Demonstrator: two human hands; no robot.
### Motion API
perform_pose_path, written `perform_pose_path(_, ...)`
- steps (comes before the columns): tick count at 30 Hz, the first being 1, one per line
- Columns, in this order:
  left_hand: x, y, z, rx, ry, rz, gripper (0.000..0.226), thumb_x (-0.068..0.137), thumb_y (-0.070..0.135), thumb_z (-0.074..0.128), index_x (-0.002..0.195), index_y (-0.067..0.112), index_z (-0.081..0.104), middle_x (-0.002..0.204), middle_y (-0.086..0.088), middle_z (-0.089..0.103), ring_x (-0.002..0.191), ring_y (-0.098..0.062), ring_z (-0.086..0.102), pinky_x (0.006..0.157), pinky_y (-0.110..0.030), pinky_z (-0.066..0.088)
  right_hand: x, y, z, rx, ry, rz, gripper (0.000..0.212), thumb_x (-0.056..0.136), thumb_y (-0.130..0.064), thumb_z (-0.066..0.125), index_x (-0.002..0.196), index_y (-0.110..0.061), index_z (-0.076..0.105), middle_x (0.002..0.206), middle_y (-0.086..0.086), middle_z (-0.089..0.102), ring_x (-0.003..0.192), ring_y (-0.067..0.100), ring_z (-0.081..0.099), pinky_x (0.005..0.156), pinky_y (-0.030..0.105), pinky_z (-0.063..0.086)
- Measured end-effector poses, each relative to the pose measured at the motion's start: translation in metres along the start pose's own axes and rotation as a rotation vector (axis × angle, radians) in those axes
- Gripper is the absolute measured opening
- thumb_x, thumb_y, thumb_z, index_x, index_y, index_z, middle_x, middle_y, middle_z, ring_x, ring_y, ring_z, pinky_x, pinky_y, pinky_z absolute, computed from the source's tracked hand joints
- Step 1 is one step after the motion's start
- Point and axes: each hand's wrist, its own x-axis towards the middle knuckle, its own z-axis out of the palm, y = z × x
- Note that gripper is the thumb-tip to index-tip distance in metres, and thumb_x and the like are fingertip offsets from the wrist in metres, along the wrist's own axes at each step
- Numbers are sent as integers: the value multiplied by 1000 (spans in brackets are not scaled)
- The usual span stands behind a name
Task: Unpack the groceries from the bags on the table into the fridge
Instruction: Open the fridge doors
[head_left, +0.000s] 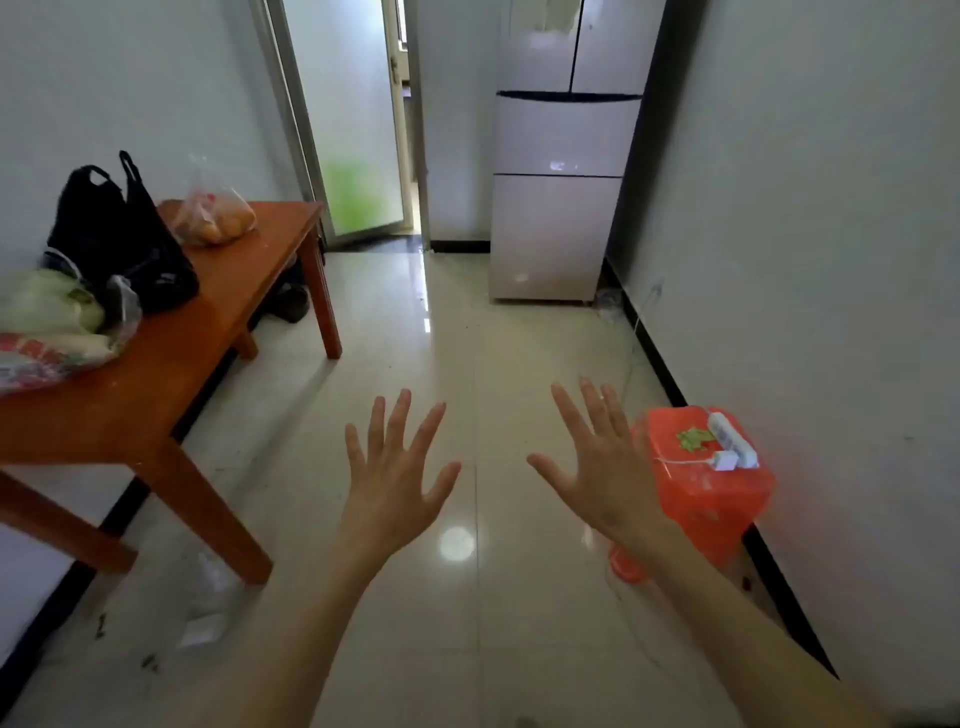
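Ahead, both hands spread between table and stool.

Tabletop: along the left wall, carrying the bags.
Dark bag: on the tabletop, against the wall.
Bag of round produce: behind the dark bag, at the far end.
Bag of greens: before the dark bag, touching it.
Fridge: far end of the floor, against the right wall, doors closed.
Doorway: left of the fridge.
Stool: on the floor by the right wall.
Power strip: on the stool.
Left hand, right hand: side by side over the floor, between tabletop and stool.
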Motion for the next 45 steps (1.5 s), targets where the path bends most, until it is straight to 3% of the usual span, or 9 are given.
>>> perform_pose_path(3,29,16,22,-6,-70,-43,76,80,71,13,146,38,-7,156,-2,-17,136,-20,-31,108,-52,-15,26,26,15,7,-101,51,78,88,-61,39,148,-34,-3,158,1,-7,145,22,-11,114,55,0)
perform_pose_path(6,73,33,33,-25,-111,-69,69,91,58,30,147,37,-5,156,-2,-18,140,-25,-26,110,-54,-13,58,62,20,31,-145,49,78,87,-62,39,148,-35,-2,158,1,-6,145,22,-9,114,55,1)
perform_pose_path(13,195,59,29,-38,-38,-4,68,91,55,34,147,36,-1,156,-1,-15,141,-24,-24,109,-50,-16,170,135,10,-8,-95,66,86,74,-75,18,148,-34,4,158,3,0,145,23,-2,113,56,4)
perform_pose_path(19,298,52,54,-57,-56,-16,67,91,56,34,147,36,4,157,-1,-12,142,-24,-22,109,-49,-16,266,158,24,-26,-122,56,79,86,-63,38,148,-33,0,158,2,-4,145,22,-6,114,56,4)
perform_pose_path(22,359,44,72,-75,-92,5,66,92,55,34,147,36,4,157,0,-11,142,-23,-22,109,-50,-16,324,173,41,-22,-123,52,80,85,-63,40,148,-33,1,158,2,-3,145,22,-6,113,56,3)
perform_pose_path(30,555,11,69,-65,13,62,63,93,52,34,147,36,5,157,0,-9,142,-23,-19,110,-50,-14,511,190,63,25,-55,96,79,86,-62,40,148,-32,2,158,0,-5,145,21,-9,115,56,3)
perform_pose_path(37,688,1,87,-88,-22,89,64,94,51,34,147,35,4,157,0,-10,142,-23,-20,109,-48,-16,641,220,75,47,-58,130,78,87,-61,42,149,-32,4,158,0,-4,145,19,-7,115,56,7)
perform_pose_path(45,833,-10,129,-70,-91,60,62,94,50,33,147,36,4,157,-1,-10,142,-24,-21,111,-51,-12,783,274,118,88,-115,149,79,87,-61,43,148,-33,2,158,-1,-5,145,18,-10,115,54,1)
